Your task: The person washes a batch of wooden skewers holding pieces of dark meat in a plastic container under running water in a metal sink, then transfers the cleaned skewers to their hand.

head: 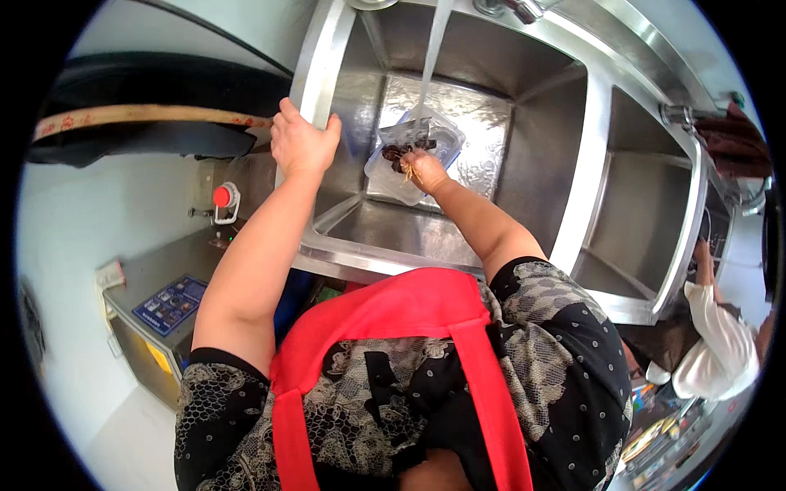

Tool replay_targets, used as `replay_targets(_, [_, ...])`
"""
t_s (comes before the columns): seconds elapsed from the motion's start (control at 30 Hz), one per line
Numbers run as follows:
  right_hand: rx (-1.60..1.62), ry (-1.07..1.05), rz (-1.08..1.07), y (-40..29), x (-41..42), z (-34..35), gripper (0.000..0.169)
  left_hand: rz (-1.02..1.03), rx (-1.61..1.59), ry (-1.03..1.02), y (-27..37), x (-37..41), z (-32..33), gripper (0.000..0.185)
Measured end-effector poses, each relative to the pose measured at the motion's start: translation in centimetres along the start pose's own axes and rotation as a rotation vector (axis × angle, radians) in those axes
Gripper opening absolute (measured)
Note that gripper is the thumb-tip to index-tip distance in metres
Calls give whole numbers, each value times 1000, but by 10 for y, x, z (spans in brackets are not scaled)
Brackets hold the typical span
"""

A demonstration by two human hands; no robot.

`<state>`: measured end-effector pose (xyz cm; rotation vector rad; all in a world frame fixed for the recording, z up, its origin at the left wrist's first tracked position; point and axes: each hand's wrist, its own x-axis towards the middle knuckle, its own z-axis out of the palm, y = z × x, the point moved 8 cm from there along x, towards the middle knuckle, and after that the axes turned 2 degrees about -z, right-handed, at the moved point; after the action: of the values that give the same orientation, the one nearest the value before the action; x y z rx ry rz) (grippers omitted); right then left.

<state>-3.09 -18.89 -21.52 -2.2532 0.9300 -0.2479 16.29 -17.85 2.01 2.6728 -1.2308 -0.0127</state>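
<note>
My left hand (304,138) grips the left rim (319,80) of a stainless steel sink, thumb on the inner side and fingers over the outer side. Down in the basin, my right hand (424,170) is closed on thin yellow strands (410,173). Beside its fingers is a dark brown clump (393,153); whether the two are joined I cannot tell. Both are over a clear plastic container (451,138) on the basin floor (488,166). A stream of water (433,55) falls into the container from above, partly blurring what lies there.
A second basin (638,208) adjoins on the right, with a brown cloth (734,141) hanging beyond it. A faucet (522,9) sits at the back edge. Left are a red-capped jug (226,197) and a metal cabinet (147,362). Another person in a white sleeve (715,344) is at far right.
</note>
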Motion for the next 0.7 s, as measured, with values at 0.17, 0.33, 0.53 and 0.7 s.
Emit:
replay_targets(0.17, [-2,32,-87,-17,4,-9,17,-39,72,18,-4,0,-4,74])
replay_targets(0.33, [13,42,-64,1,1,1,16,-33,62,51,-4,0,-2,75])
replay_targets(0.53, [2,38,-39,9,-3,6,16,-42,70,54,-5,0,0,75])
replay_targets(0.7, [22,64,-7,5,-8,1,17,-38,82,38,-2,1,1,75])
